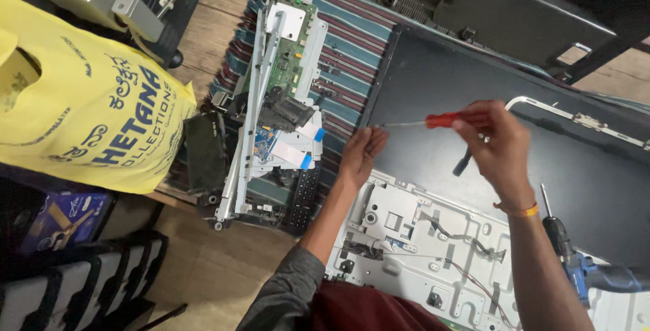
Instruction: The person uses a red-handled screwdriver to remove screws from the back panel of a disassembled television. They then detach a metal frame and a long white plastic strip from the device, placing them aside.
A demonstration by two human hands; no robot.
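The right hand (497,142) is closed around the red handle of a screwdriver (433,121), whose thin shaft runs level toward 9 o'clock. The left hand (362,151) sits at the shaft's tip with fingers loosely curled, palm up, seemingly pinching or steadying the tip; whether a screw lies between the fingertips is too small to tell. Both hands hover over the 12 o'clock edge of a grey metal chassis (406,222) with cables and brackets, which lies against a dark panel (433,80). The step in hand looks like readying the driver tip, perhaps seating or clearing a screw, between fastenings on the chassis. The next move would call for bringing the tip down square onto a screw head, with the left hand guiding the shaft so it does not slip onto the wiring. At 3 o'clock of the chassis a blue power driver (575,263) rests, untouched. At 10 o'clock of the hands a metal frame with a green circuit board (288,53) lies on a striped cloth (345,33), a remote (302,199) below it, and a yellow bag (88,100) sits at far 9 o'clock.
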